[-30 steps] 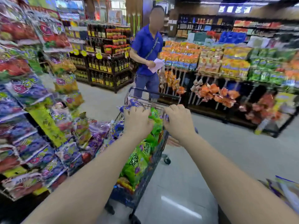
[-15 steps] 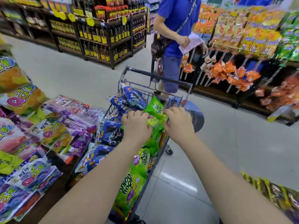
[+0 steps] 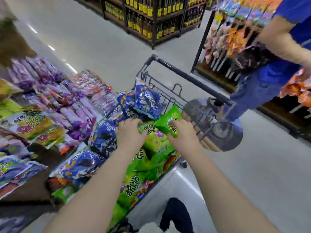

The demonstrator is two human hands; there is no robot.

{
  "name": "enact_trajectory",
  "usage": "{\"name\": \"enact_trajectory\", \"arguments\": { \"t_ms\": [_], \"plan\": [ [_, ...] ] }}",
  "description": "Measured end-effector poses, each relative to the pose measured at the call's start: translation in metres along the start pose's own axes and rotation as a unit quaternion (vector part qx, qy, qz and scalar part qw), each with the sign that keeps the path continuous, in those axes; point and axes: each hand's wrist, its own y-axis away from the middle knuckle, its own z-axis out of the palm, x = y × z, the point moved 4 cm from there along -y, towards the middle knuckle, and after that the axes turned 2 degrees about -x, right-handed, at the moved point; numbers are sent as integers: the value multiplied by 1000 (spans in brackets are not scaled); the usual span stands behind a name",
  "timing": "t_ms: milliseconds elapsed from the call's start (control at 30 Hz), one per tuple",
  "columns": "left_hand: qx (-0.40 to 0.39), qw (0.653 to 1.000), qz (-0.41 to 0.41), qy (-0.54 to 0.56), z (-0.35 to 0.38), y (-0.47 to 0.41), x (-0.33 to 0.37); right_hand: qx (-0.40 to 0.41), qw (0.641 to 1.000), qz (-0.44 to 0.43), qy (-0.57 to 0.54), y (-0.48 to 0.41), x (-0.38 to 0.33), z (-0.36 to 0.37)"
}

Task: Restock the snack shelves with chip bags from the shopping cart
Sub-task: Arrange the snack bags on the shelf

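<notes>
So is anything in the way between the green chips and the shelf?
The left hand and right hand grip green chip bags. Toward the snack shelf on the left, only blue bags piled in the cart lie between; lifting over should clear them.

One head-worn camera looks steeply down and forward, close above the shopping cart, with shelves left of the cart and floor to its right.

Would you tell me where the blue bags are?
In the head view, the blue bags fill the left and far side of the cart, beside the shelf, left of the green bags gripped by the left hand and right hand.
</notes>
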Motion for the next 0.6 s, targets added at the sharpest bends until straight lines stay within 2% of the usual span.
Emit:
{"name": "enact_trajectory", "arguments": {
  "t_ms": [167, 300, 467, 600],
  "plan": [
    [35, 991, -123, 46, 9, -15, 4, -74, 992, -46, -93, -46, 34, 7],
    [56, 977, -174, 106, 12, -30, 9, -112, 981, -40, -151, -77, 44, 18],
    [81, 965, -172, 183, 10, -67, 9, -148, 945, 45, -287, -123, 44, 35],
    [30, 954, -209, 215, 9, -99, 5, -171, 886, 141, -408, -162, 38, 48]
  ]
}}
